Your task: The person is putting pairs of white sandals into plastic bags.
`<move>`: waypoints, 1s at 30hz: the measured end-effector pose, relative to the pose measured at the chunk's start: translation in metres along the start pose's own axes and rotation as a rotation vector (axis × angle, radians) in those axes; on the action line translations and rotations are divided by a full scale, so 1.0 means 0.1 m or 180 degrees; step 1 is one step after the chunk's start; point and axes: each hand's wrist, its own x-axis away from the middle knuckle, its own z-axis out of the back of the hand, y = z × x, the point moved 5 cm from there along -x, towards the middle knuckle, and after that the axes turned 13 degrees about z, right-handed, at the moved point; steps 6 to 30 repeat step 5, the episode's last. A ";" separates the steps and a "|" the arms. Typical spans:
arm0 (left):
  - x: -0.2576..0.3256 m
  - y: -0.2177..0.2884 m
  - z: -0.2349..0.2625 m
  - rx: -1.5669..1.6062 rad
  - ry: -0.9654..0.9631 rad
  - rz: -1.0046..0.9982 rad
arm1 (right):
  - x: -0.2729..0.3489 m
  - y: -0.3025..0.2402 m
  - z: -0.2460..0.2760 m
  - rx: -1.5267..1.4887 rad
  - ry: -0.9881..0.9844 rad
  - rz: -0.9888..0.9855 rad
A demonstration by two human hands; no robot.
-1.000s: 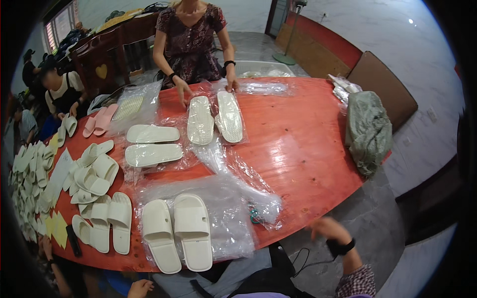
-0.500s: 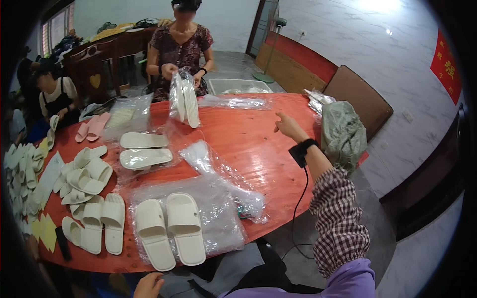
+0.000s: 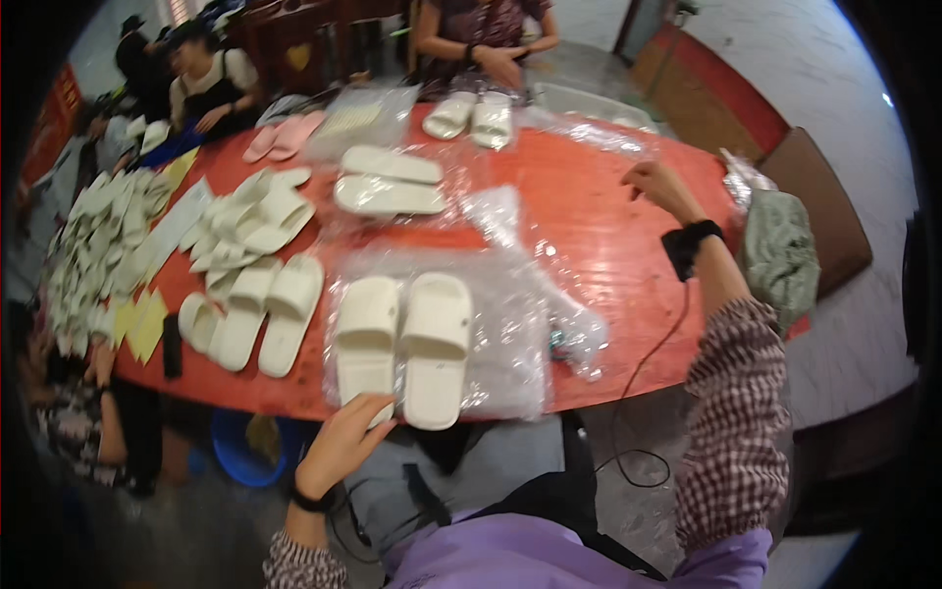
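A pair of cream slippers lies side by side near the table's front edge, toes away from me: a left slipper (image 3: pixel 368 329) and a right slipper (image 3: pixel 437 344). At the heel of the left slipper is my left hand (image 3: pixel 343 442), thumb and fingers closed about its edge. Under the pair is a stack of clear plastic bags (image 3: pixel 505 339). My right hand (image 3: pixel 662 188) hangs over the right part of the red table (image 3: pixel 608 245), fingers loosely bent and apart, holding nothing. Its wrist wears a black band (image 3: pixel 690 245) with a cable.
Loose cream slippers (image 3: pixel 250 221) pile up at the left, beside a heap of pale straps (image 3: pixel 113 245). Bagged soles (image 3: pixel 392 187) and pink slippers (image 3: pixel 285 135) lie farther back. Across the table a person (image 3: pixel 486 39) stands behind another cream pair (image 3: pixel 471 120). A green sack (image 3: pixel 780 250) is at the right.
My left hand has risen from below the table edge to the left slipper's heel. My right index finger is less extended. The person opposite has put the held slippers down. The view has shifted.
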 end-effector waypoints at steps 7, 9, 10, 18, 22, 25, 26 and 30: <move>-0.04 0.22 -0.23 0.0842 -0.0246 0.0197 | 0.33 -0.95 -0.56 -0.0689 -0.0212 0.0617; -0.04 0.22 -0.23 0.0842 -0.0246 0.0197 | 0.33 -0.95 -0.56 -0.0689 -0.0212 0.0617; -0.04 0.22 -0.23 0.0842 -0.0246 0.0197 | 0.33 -0.95 -0.56 -0.0689 -0.0212 0.0617; -0.04 0.22 -0.23 0.0842 -0.0246 0.0197 | 0.33 -0.95 -0.56 -0.0689 -0.0212 0.0617; -0.04 0.22 -0.23 0.0842 -0.0246 0.0197 | 0.33 -0.95 -0.56 -0.0689 -0.0212 0.0617; -0.04 0.22 -0.23 0.0842 -0.0246 0.0197 | 0.33 -0.95 -0.56 -0.0689 -0.0212 0.0617; -0.04 0.22 -0.23 0.0842 -0.0246 0.0197 | 0.33 -0.95 -0.56 -0.0689 -0.0212 0.0617; -0.04 0.22 -0.23 0.0842 -0.0246 0.0197 | 0.33 -0.95 -0.56 -0.0689 -0.0212 0.0617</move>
